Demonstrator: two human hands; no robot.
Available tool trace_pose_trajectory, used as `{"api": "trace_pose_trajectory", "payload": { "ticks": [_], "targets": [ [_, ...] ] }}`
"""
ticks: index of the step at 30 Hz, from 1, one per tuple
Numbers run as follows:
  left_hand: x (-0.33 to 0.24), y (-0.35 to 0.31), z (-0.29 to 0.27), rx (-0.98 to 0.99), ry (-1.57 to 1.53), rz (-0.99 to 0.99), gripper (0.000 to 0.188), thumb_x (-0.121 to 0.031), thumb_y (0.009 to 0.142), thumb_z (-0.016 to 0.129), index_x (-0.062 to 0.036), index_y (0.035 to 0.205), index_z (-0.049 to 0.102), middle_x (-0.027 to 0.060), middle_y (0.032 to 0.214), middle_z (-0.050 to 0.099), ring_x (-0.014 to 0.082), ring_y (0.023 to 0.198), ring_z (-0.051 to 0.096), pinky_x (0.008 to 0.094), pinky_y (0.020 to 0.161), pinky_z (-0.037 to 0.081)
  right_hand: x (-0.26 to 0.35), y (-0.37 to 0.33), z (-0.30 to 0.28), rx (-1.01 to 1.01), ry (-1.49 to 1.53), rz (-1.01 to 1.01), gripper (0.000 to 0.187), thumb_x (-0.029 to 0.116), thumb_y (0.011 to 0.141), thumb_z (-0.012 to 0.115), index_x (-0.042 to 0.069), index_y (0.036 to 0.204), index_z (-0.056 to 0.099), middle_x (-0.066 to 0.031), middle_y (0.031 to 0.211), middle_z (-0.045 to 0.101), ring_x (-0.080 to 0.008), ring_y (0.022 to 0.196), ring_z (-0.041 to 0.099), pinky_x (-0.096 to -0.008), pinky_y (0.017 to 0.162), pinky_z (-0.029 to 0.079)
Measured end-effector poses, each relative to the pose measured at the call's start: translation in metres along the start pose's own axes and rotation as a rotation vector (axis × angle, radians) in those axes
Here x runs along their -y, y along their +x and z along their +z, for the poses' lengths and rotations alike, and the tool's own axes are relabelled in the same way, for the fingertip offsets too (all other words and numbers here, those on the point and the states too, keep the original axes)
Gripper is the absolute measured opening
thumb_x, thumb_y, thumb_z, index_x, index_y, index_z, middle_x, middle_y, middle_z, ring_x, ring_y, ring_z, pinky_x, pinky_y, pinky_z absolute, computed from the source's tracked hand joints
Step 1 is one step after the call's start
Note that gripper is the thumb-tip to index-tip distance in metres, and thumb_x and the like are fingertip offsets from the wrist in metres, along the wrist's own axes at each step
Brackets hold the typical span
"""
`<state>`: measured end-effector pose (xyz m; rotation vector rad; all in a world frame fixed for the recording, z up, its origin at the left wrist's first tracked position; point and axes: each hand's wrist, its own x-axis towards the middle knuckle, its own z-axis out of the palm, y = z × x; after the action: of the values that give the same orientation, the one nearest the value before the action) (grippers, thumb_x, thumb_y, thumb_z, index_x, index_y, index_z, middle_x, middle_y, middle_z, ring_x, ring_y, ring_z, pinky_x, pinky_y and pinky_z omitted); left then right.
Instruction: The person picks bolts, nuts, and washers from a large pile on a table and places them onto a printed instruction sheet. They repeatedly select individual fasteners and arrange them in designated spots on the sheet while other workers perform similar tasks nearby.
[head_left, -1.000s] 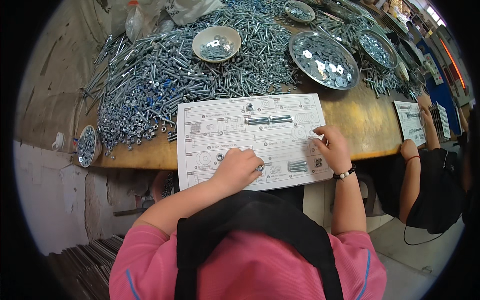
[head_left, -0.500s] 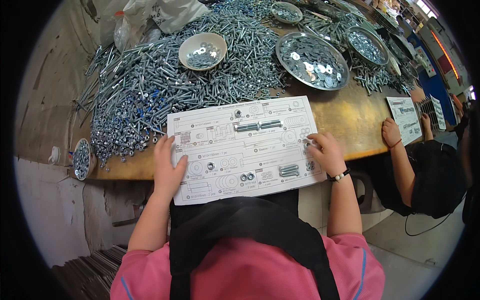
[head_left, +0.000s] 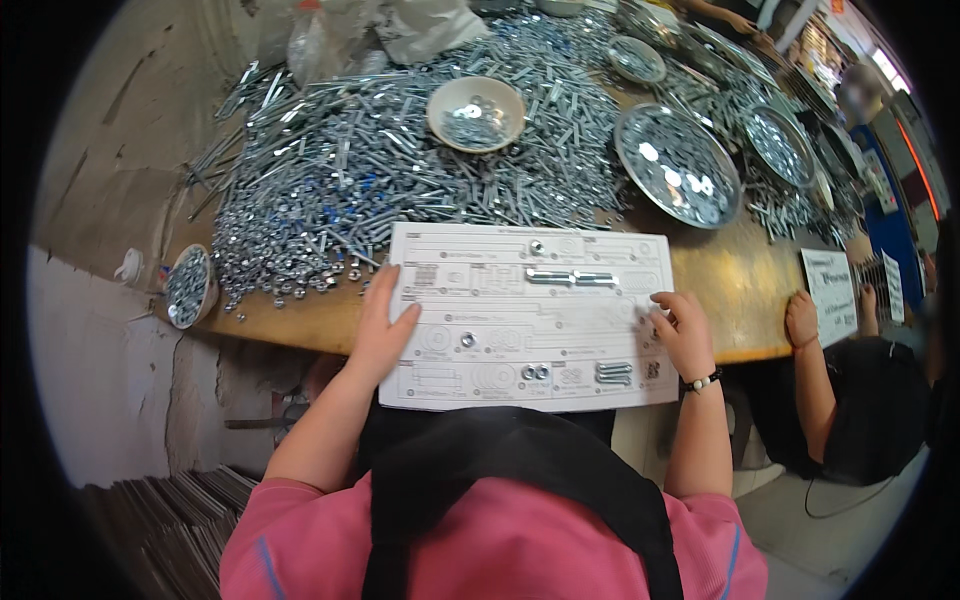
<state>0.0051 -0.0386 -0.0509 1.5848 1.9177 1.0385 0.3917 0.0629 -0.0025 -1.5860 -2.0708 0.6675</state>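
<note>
A white printed board (head_left: 470,390) with outline drawings of hardware lies across my lap, its far part against the table edge. My left hand (head_left: 385,335) holds its left edge, thumb on top. My right hand (head_left: 683,338) rests over the right edge, fingers bent and apart, beside a few small dark pieces (head_left: 654,370). Two bolts lie end to end (head_left: 572,278) near the top of the board. Several short bolts (head_left: 613,373) sit at the lower right, with two nuts (head_left: 536,373) to their left. Single nuts lie at the left (head_left: 468,340) and top (head_left: 537,248).
A big heap of loose bolts (head_left: 330,150) covers the table (head_left: 740,300). A cream bowl (head_left: 476,148) and a round metal tray (head_left: 735,205) of washers stand within it. At the left edge is a small tub (head_left: 210,300). Another person's hand (head_left: 801,318) is at the right.
The view has swung, so the table and board appear farther right and lower. The board looks more level. My left hand still holds its edge; my right hand stays at the right side.
</note>
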Motion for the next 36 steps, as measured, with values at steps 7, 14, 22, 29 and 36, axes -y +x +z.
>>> {"api": "trace_pose_trajectory", "payload": {
  "ticks": [7,14,22,29,36],
  "targets": [
    [0.015,0.007,-0.019,-0.151,-0.087,0.033,0.056,-0.015,0.080,0.059,0.0013,0.128,0.037,0.0205,0.132,0.035,0.0331,0.125,0.032,0.0382,0.103,0.026,0.068,0.036,0.041,0.203,0.068,-0.270,0.019,0.008,0.074,0.064,0.005,0.092,0.062,-0.0092,0.085,0.056,-0.0237,0.071,0.056,-0.0312,0.063,0.047],
    [0.062,0.047,-0.077,-0.366,0.195,0.006,0.045,-0.010,0.081,0.054,-0.0013,0.124,0.043,0.0182,0.123,0.047,0.0330,0.114,0.044,0.0374,0.096,0.035,0.136,0.085,0.116,0.337,0.051,-0.559,0.017,0.016,0.078,0.060,0.007,0.091,0.063,-0.0099,0.088,0.059,-0.0273,0.083,0.056,-0.0355,0.072,0.046],
    [0.075,0.101,-0.088,-0.107,0.545,0.305,0.034,0.003,0.072,0.048,-0.0098,0.100,0.062,0.0092,0.098,0.058,0.0293,0.093,0.054,0.0370,0.082,0.044,0.229,0.136,0.203,0.326,-0.052,-0.738,0.022,0.014,0.076,0.060,0.009,0.097,0.061,-0.0101,0.094,0.057,-0.0282,0.092,0.055,-0.0375,0.078,0.046],
    [0.072,0.092,-0.100,-0.098,0.488,0.134,0.020,-0.006,0.074,0.059,-0.0071,0.094,0.060,0.0096,0.090,0.057,0.0293,0.087,0.055,0.0362,0.077,0.045,0.265,0.152,0.245,0.312,-0.246,-0.707,0.023,0.017,0.076,0.060,0.011,0.098,0.059,-0.0094,0.098,0.055,-0.0279,0.093,0.055,-0.0381,0.076,0.048],
    [0.084,0.098,-0.114,-0.229,0.299,0.018,0.013,-0.014,0.076,0.061,-0.0090,0.088,0.063,0.0088,0.085,0.056,0.0266,0.077,0.057,0.0350,0.069,0.047,0.277,0.146,0.260,0.257,-0.471,-0.766,0.018,0.013,0.082,0.048,0.011,0.097,0.057,-0.0118,0.092,0.054,-0.0259,0.087,0.059,-0.0375,0.068,0.050]
  ]
}}
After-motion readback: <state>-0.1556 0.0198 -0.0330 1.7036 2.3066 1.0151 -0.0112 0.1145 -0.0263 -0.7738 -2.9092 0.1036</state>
